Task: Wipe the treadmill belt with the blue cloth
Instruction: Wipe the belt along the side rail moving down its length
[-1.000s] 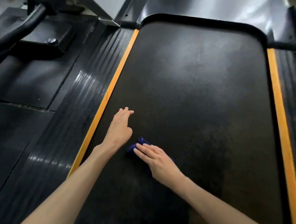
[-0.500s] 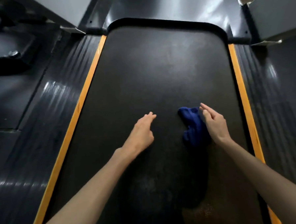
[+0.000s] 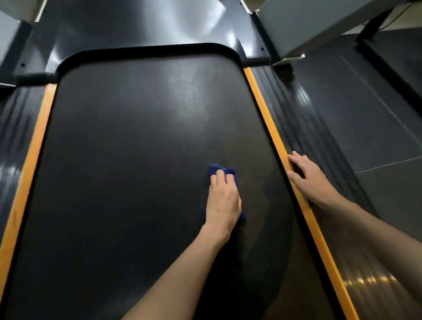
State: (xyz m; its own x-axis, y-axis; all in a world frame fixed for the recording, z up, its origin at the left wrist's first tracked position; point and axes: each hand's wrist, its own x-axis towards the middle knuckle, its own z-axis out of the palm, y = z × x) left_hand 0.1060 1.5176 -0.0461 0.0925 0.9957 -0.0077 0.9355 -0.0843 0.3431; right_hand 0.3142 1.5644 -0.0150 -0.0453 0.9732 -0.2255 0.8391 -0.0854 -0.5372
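Observation:
The black treadmill belt (image 3: 132, 164) fills the middle of the head view, edged by orange strips. A small blue cloth (image 3: 224, 171) lies on the belt's right half. My left hand (image 3: 223, 200) lies flat on top of the cloth with straight fingers, pressing it onto the belt; only the cloth's far end and a bit near my wrist show. My right hand (image 3: 308, 176) rests with extended fingers on the right side rail, its thumb touching the right orange strip (image 3: 269, 122).
Ribbed black side rails (image 3: 311, 135) run along both sides of the belt, with a left orange strip (image 3: 31, 157). The glossy motor cover (image 3: 137, 24) closes the far end. Grey uprights (image 3: 319, 12) rise at the far corners. Dark floor tiles (image 3: 384, 136) lie to the right.
The cloth passed from my right hand to my left, which now presses it on the belt's right side. My right hand moved off the belt onto the right rail. The view shifted right.

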